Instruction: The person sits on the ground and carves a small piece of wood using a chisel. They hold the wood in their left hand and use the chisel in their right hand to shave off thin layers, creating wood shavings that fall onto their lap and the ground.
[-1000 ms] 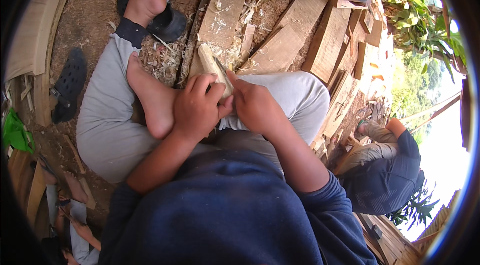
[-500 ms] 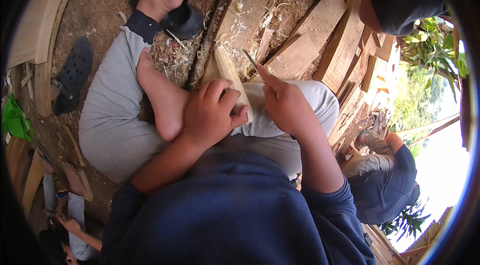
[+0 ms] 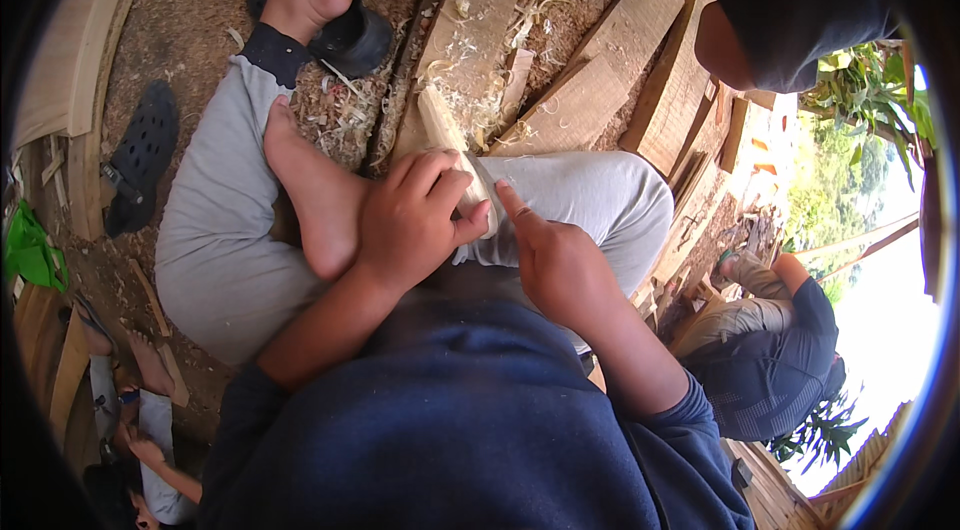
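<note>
A pale, partly shaved wooden stick (image 3: 441, 122) slants across my lap, its far end over a plank strewn with curly shavings. My left hand (image 3: 412, 220) is closed round its near part, the thumb along the right side. In my right hand (image 3: 562, 265) is a knife (image 3: 487, 184), its handle hidden in the curled fingers. My right index finger stretches forward along the back of the blade. The blade lies against the right side of the stick, close to my left fingers and above my grey-trousered right leg.
Planks (image 3: 575, 100) and shavings cover the ground ahead. A dark clog (image 3: 357, 35) lies by my bare foot, another clog (image 3: 143, 158) farther left. A person in dark clothing (image 3: 790, 10) is close at the upper right. Other people sit at the right and lower left.
My right hand has come nearer and to the left, bringing the knife from above the stick down against its side. My left hand keeps its hold on the stick.
</note>
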`<state>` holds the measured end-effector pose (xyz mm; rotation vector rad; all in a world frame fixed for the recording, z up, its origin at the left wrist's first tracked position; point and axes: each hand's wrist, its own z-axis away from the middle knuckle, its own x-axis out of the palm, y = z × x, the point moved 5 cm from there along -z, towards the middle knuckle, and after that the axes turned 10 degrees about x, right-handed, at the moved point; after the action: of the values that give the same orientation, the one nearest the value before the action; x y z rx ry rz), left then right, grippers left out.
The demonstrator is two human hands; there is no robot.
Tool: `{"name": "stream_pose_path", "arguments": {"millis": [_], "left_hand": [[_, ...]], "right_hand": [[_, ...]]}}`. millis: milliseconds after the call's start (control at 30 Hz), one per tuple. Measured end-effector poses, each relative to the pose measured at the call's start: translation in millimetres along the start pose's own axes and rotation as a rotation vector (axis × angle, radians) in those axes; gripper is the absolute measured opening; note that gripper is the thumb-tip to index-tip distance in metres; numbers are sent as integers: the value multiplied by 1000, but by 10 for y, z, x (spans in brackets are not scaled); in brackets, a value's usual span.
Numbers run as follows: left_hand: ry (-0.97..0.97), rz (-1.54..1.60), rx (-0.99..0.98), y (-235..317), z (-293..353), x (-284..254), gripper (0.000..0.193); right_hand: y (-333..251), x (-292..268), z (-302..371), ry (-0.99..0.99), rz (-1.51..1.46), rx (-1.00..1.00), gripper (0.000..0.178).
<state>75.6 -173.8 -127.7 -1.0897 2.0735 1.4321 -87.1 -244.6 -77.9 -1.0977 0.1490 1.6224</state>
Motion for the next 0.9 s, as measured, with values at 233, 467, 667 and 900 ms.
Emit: {"name": "stream_pose_path", "arguments": {"millis": [233,467,667,900], "left_hand": [[-10,-5,-10,6,13,34,30],[-20,-23,-21,20,15,46,29],[-35,-35,-27,26,18,57,29],[-33,-58,-22,39,31,79,29]], "right_hand": [[-77,-79,-266,-61,-12,1,56],[-25,44,-325,4,-14,-84,56],[-85,37,-393,16,-18,-9,55],[-1,117,-518,43,36,-97,61]]}}
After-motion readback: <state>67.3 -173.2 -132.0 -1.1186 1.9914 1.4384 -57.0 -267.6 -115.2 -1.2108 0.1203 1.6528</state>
